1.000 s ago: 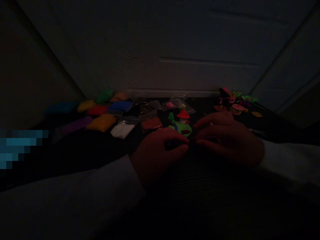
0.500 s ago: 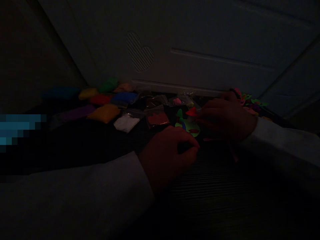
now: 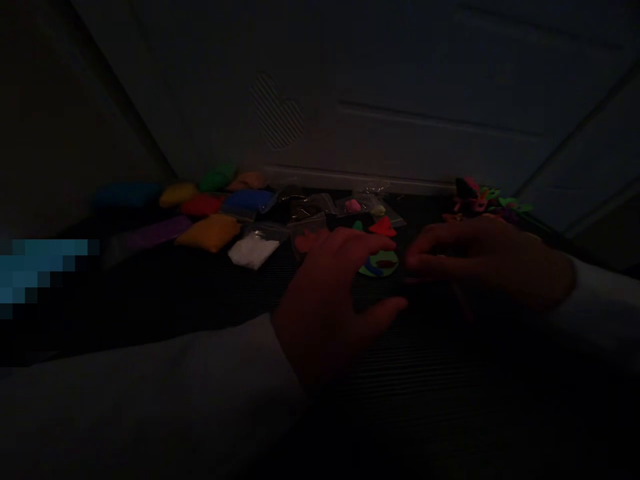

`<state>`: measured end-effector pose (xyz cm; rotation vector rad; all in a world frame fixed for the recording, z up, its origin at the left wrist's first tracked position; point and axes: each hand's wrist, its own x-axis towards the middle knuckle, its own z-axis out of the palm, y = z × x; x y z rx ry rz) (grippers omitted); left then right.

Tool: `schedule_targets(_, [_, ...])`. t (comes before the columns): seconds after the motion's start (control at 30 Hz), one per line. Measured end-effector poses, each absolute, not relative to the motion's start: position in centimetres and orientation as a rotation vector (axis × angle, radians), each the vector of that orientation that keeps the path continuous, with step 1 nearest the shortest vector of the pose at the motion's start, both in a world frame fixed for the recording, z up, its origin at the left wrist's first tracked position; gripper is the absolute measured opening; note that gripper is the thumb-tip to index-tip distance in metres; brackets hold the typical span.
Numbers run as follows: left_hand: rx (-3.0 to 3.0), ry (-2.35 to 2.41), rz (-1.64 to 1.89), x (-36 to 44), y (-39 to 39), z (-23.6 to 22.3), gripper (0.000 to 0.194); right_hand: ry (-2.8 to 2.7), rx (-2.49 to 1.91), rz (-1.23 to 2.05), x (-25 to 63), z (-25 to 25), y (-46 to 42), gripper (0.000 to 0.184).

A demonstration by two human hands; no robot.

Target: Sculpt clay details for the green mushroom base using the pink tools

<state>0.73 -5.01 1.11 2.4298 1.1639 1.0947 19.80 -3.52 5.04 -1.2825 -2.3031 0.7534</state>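
Note:
In the dim head view, my left hand (image 3: 330,300) is open, its thumb and fingers spread apart just in front of a round green disc (image 3: 373,271). A blue curved strip (image 3: 376,267) and a dark reddish piece (image 3: 385,263) lie on that disc. Behind it is a red, roughly triangular piece (image 3: 383,227), and a green piece (image 3: 358,227) shows past my left fingers. My right hand (image 3: 480,260) is closed, fingertips together just right of the disc; what they hold, if anything, I cannot make out. Below them runs a thin pinkish stick (image 3: 463,300), partly hidden.
Several bags of coloured soft material lie to the left, including orange (image 3: 210,232), white (image 3: 254,250), blue (image 3: 249,199) and purple (image 3: 159,231). Colourful small shapes (image 3: 473,193) are heaped at the back right. A pale panel (image 3: 320,133) with a heart relief stands behind the dark ribbed surface.
My right hand has drawn back from the red piece, moving right and nearer. My left thumb and fingers have spread apart, with the fingers now over the disc's left edge.

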Motion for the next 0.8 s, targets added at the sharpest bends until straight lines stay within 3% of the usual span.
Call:
schedule_targets(0.2, [2.721,1.009,0.952,0.8,-6.0,1.1,0.038,-2.280,-1.376,0.878,20.6,2.9,-6.5,0.019])
schedule_targets(0.37, [2.758,0.908,0.789,1.0,-5.9,0.8,0.038,-2.417,-1.351,0.556,20.7,2.0,-7.2,0.010])
schedule_targets(0.8, [2.670,0.941,0.745,1.0,-5.4,0.4,0.030,-2.600,-1.090,0.162,22.3,1.9,-6.6,0.023])
